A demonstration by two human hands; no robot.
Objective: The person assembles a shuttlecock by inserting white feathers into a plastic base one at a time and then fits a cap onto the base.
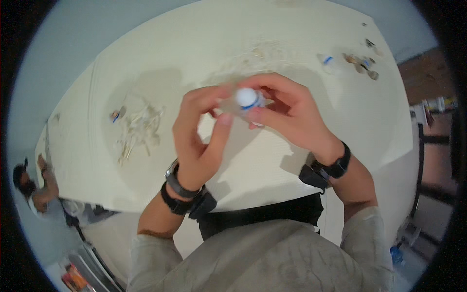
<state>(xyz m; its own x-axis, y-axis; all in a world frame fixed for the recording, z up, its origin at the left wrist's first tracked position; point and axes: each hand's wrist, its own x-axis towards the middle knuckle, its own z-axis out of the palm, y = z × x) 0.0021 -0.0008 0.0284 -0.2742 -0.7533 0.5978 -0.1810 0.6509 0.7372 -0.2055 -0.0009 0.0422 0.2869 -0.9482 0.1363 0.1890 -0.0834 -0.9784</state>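
Over the middle of the white table (272, 170), my right hand (301, 114) grips a small bottle (247, 98) with a white round top and a blue ring. Its thumb and fingers press the bottle from the right side. My left hand (197, 134) comes up against the bottle from the left, thumb and forefinger curved toward each other. A pale, see-through smear shows between those fingertips, too blurred to name. The bottle's lower part is mostly hidden by my right fingers. Both wrists wear black straps.
To the left lies a heap of thin whitish pieces (138, 129), beside a small blue-and-brown item (116, 115). More pale bits (258, 54) spread beyond my hands. At far right are a clear blue-ringed piece (329, 63) and several brownish round pieces (362, 64). Another person (36, 190) is at the left edge.
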